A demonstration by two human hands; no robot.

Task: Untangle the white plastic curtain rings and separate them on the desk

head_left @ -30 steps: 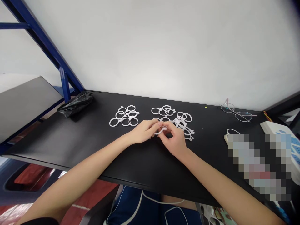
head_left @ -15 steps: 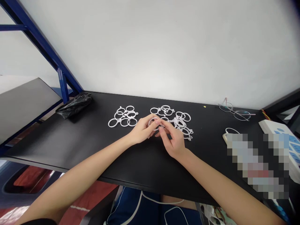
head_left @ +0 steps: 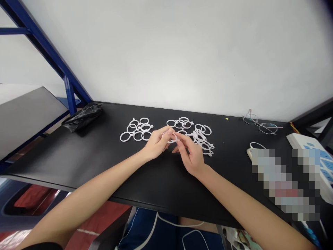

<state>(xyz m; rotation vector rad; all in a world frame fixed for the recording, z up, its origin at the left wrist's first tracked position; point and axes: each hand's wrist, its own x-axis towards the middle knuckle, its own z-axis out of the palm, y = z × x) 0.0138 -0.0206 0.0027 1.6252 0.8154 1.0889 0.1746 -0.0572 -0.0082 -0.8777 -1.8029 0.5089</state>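
Observation:
Between my hands is a white curtain ring (head_left: pixel 171 142), held a little above the black table. My left hand (head_left: pixel 156 144) pinches its left side with thumb and fingers. My right hand (head_left: pixel 191 156) has thumb and forefinger closed on the ring's right side; its other fingers curl beneath. The fingers partly cover the ring. Beyond my left hand lies a group of white rings (head_left: pixel 125 136), each with a small eyelet. More white rings (head_left: pixel 207 130) lie in a looser heap past my right hand, some overlapping.
A crumpled black plastic bag (head_left: pixel 82 117) lies at the table's far left. Eyeglasses (head_left: pixel 267 128) rest at the back right. Nearer on the right are a phone (head_left: pixel 249 152), partly blurred out, with a cable, and a white power strip (head_left: pixel 296 140). A pale wall (head_left: pixel 166 52) rises behind the table (head_left: pixel 156 180).
The ring between my hands has tilted and shifted slightly left. My left thumb has moved up and left along it, and the right fingers have shifted a little. The other rings lie unchanged.

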